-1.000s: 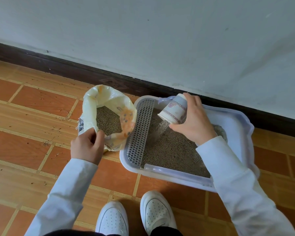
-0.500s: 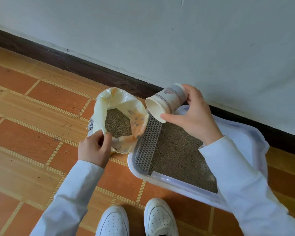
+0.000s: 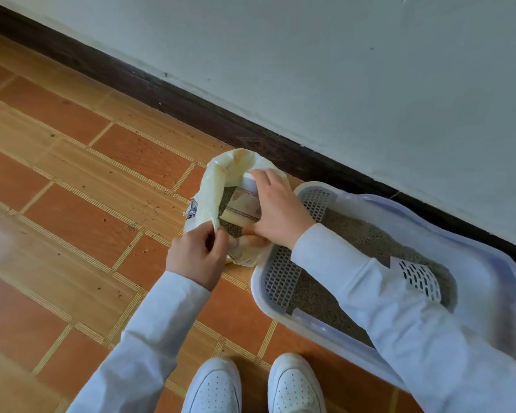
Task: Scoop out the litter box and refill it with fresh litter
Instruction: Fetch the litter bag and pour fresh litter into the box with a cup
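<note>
Terracotta floor tiles [image 3: 72,222] with pale striped grout bands, scattered dark litter grains across them. Dark brown skirting board [image 3: 191,111] runs diagonally along a plain off-white wall [image 3: 340,70].

Writing: the litter bag [image 3: 212,186] is pale yellow plastic with a small dark printed patch on its outer left side; print too small and creased to read. The cup [image 3: 242,204] has a reddish-brown decorative band on a cream body; no legible text or brand.

Left hand [image 3: 195,257]: thumb and fingers pinch the near rim of the bag, holding its mouth open. White sleeve down to the wrist.

Right hand [image 3: 276,208]: inside the bag mouth, fingers curled over the cup, gripping it from above. Cup lies on its side down in the bag, against the grey litter [image 3: 227,198] there.

Bag stands on the floor, touching the left end of the litter box [image 3: 334,332]. Litter box is white translucent plastic, sits on the tiles just beside the skirting board, right of the bag. A grey perforated grid panel [image 3: 280,278] lines its left end; grey granular litter covers the bottom. A white slotted scoop [image 3: 419,281] lies in the box at the right, partly hidden by the right forearm.

White perforated shoes [image 3: 218,389] at the bottom edge, toes pointing at the box.
</note>
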Action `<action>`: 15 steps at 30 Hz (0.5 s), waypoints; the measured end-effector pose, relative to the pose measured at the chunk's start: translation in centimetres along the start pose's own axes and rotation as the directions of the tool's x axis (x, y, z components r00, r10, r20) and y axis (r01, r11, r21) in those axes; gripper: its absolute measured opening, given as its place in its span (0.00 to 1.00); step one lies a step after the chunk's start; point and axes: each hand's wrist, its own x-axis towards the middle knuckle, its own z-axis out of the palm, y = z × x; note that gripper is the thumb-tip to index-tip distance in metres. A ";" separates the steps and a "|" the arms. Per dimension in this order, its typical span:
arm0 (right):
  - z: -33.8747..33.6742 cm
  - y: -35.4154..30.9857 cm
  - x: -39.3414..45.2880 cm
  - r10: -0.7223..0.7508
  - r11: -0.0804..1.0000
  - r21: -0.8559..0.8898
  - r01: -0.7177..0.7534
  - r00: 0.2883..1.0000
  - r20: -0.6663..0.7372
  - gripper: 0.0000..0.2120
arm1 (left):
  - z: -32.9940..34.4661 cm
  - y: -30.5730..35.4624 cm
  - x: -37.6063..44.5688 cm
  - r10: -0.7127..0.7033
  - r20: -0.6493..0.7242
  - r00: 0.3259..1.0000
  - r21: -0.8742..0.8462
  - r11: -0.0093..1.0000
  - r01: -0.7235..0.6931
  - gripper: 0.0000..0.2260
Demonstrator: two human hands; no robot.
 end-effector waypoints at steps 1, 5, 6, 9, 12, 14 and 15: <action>0.6 0.0 0.3 -0.012 1.000 -0.015 0.012 1.000 -0.020 0.44 | 0.1 -0.1 0.1 0.001 -0.001 1.000 -0.004 1.000 -0.001 0.18; 2.7 -0.1 1.7 -0.052 0.988 -0.151 0.041 0.996 -0.069 0.41 | 0.4 -0.4 0.5 0.023 0.008 1.000 0.002 1.000 -0.023 0.22; 3.1 -0.1 1.9 -0.050 0.982 -0.188 0.036 0.996 -0.070 0.41 | 0.5 -0.4 0.5 0.021 0.014 1.000 0.009 1.000 -0.021 0.22; 3.6 -0.1 2.1 -0.029 0.979 -0.204 0.021 0.999 -0.034 0.38 | 0.9 -0.5 0.4 0.005 0.026 1.000 0.025 1.000 -0.005 0.22; 3.4 -0.2 1.6 -0.018 0.985 -0.170 0.030 0.997 0.071 0.31 | 0.9 -0.6 0.1 0.004 0.029 1.000 0.029 1.000 -0.005 0.20; 3.3 -0.2 1.4 0.003 0.993 -0.114 0.015 0.987 0.159 0.30 | 0.8 -0.5 -0.1 0.001 0.032 0.999 0.014 1.000 -0.001 0.19; 3.1 -0.2 1.4 0.028 0.997 -0.079 -0.013 0.981 0.194 0.30 | 0.7 -0.4 -0.3 -0.003 0.037 0.999 0.007 1.000 0.003 0.19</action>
